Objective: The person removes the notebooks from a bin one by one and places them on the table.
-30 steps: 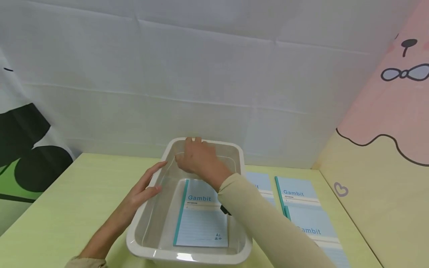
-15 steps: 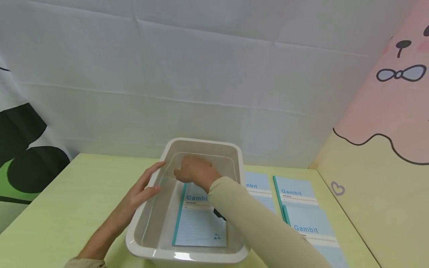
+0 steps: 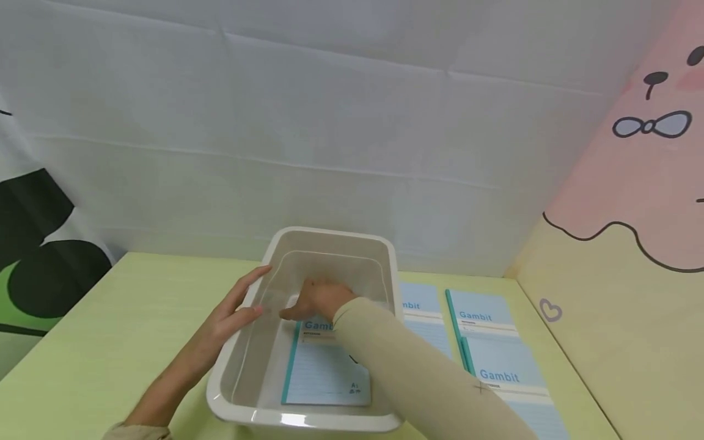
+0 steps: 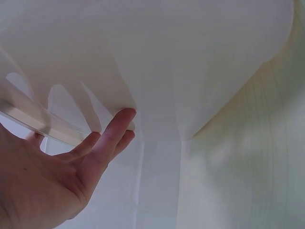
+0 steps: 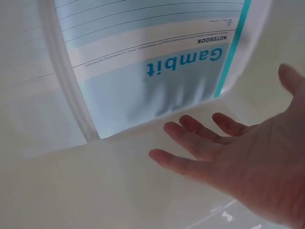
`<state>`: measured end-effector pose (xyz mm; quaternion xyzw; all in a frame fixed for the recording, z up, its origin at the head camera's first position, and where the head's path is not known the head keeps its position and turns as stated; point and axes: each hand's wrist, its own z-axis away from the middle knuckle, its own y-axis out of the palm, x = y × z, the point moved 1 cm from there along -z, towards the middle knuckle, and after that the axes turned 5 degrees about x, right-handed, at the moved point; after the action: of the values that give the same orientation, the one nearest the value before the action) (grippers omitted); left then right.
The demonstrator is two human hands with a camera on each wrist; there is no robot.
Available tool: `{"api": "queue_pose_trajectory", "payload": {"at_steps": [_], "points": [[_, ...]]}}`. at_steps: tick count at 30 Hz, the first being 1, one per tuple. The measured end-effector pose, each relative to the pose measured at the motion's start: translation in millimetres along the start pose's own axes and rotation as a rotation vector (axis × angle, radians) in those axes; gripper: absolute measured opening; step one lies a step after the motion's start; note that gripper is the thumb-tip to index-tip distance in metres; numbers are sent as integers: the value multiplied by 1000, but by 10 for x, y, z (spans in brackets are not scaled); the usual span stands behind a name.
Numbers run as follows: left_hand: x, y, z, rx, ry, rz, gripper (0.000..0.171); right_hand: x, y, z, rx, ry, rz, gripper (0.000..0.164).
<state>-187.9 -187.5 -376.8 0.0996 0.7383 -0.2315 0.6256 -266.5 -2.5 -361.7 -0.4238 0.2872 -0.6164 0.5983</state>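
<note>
A pale plastic basin (image 3: 308, 420) holds a light-blue "Gambit" notebook (image 3: 326, 376) with a teal spine, flat on its floor. My left hand (image 3: 228, 318) is at the basin's left side, its extended fingers touching the outer wall (image 4: 157, 90) under the rim in the left wrist view. Inside the basin, my right hand (image 3: 320, 299) is over the notebook's far edge in the head view, partly covering the title. The right wrist view has that hand (image 5: 243, 167) with fingers spread and nothing in them, beside the notebook's top edge (image 5: 128, 107).
To the right of the basin lie more Gambit notebooks on the pale green table (image 3: 165, 293): one notebook (image 3: 426, 327) partly behind the basin, and two overlapping, a farther notebook (image 3: 484, 315) and a nearer notebook (image 3: 514, 391). A white cloth (image 3: 308, 122) hangs behind.
My right hand has come down from the basin's far rim into the basin and moved nearer, over the notebook's top edge. The left hand has kept its place on the basin.
</note>
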Motion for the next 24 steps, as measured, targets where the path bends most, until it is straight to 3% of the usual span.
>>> {"api": "queue_pose_trajectory", "payload": {"at_steps": [3,6,16,24], "points": [[-4,-8,-13,-2,6,-13,62,6,-5,134,27,14,0,98],[-5,-12,-24,4,8,-7,62,9,18,182,11,11,27,98],[9,-10,4,13,-10,13,61,181,186,81,43,79,324,99],[20,5,10,16,12,-7,63,168,173,34,8,79,279,89]]}}
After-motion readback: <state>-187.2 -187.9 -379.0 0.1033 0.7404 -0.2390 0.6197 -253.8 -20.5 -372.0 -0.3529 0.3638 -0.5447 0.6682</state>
